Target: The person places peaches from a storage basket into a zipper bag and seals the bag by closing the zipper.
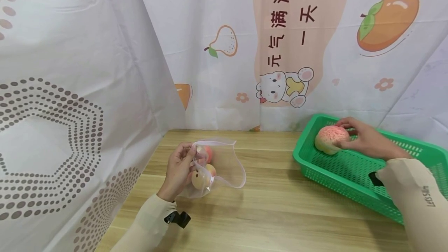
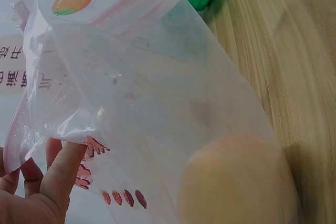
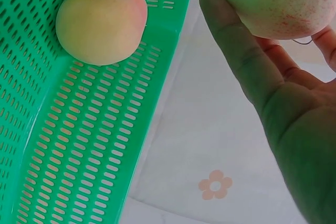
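My left hand [image 1: 176, 170] pinches the rim of a clear zip bag [image 1: 229, 166] with a pale pink edge, its mouth facing right. Inside the bag lie peaches, a yellowish one [image 1: 201, 180] at the front and a redder one [image 1: 207, 153] behind. In the left wrist view a peach [image 2: 239, 182] shows blurred through the plastic. Over at the green basket [image 1: 304, 161], my right hand [image 1: 365, 141] grips a pink-speckled peach [image 3: 286, 3] between thumb and fingers. A second peach [image 3: 102, 22] sits in the basket's corner, below the held one.
The basket stands on a wooden table [image 1: 266, 213], at its right side. A white printed cloth [image 1: 224, 88] hangs behind the table, and another patterned sheet [image 1: 70, 49] hangs along the left.
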The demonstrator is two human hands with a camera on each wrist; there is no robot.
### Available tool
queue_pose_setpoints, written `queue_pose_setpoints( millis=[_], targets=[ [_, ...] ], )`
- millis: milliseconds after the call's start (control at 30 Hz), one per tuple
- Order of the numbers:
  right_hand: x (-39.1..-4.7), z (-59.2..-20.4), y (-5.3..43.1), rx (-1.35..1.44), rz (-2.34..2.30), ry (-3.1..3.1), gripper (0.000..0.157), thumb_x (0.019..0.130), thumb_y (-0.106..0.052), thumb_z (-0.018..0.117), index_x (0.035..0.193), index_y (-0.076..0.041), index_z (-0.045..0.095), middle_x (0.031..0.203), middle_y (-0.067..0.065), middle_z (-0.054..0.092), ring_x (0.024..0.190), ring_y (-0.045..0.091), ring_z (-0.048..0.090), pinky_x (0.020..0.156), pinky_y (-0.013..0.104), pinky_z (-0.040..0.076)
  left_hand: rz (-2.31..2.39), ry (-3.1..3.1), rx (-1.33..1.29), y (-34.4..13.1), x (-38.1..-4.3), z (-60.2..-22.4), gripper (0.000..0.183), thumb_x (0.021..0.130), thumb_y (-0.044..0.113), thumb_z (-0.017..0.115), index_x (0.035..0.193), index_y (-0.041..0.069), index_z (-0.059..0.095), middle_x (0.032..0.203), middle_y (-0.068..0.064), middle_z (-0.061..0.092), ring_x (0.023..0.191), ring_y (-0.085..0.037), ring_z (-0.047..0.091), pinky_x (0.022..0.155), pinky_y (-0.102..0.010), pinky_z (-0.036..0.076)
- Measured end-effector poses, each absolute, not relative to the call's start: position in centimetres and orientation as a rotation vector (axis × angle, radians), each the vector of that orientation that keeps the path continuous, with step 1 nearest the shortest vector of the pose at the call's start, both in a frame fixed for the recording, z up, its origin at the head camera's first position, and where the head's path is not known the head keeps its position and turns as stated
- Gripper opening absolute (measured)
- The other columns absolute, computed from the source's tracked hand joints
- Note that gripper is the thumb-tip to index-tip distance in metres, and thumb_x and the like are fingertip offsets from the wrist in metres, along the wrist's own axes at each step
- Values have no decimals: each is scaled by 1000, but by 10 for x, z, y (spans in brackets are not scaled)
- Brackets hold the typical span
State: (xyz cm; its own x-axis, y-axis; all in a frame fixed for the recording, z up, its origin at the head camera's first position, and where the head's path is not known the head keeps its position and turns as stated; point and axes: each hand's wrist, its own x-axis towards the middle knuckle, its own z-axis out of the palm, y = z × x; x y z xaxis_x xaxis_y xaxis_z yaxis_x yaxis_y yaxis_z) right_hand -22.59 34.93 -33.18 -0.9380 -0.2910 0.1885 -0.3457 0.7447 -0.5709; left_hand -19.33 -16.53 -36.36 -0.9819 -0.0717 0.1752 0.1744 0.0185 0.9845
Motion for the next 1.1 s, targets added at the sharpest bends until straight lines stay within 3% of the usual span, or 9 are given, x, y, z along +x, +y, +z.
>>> queue_pose_setpoints(
  millis=[533, 867, 1100],
  targets=[
    [-222, -328, 338, 578, 942, -2808, 47, 91, -17, 75, 127, -1, 51, 122, 15, 56, 109, 44, 57, 73, 25, 51, -2079, -2105, -131, -165, -194, -364, 24, 106, 17, 53, 116, -4, 54, 96, -7, 59, 84, -15, 66, 69, -27, 60],
    [-219, -328, 330, 577, 925, -2850, 51, 91, -23, 75, 131, -5, 48, 126, 17, 57, 114, 45, 56, 78, 33, 53, -2068, -2116, -125, -165, -193, -364, 23, 106, 17, 53, 115, -4, 54, 97, -8, 61, 82, -17, 66, 67, -25, 59],
    [-217, -327, 324, 601, 906, -2840, 49, 90, -21, 76, 129, -5, 50, 123, 15, 59, 113, 42, 57, 76, 30, 53, -2066, -2113, -134, -165, -192, -364, 23, 106, 17, 53, 116, -4, 55, 96, -9, 61, 81, -18, 65, 66, -24, 59]
  ],
)
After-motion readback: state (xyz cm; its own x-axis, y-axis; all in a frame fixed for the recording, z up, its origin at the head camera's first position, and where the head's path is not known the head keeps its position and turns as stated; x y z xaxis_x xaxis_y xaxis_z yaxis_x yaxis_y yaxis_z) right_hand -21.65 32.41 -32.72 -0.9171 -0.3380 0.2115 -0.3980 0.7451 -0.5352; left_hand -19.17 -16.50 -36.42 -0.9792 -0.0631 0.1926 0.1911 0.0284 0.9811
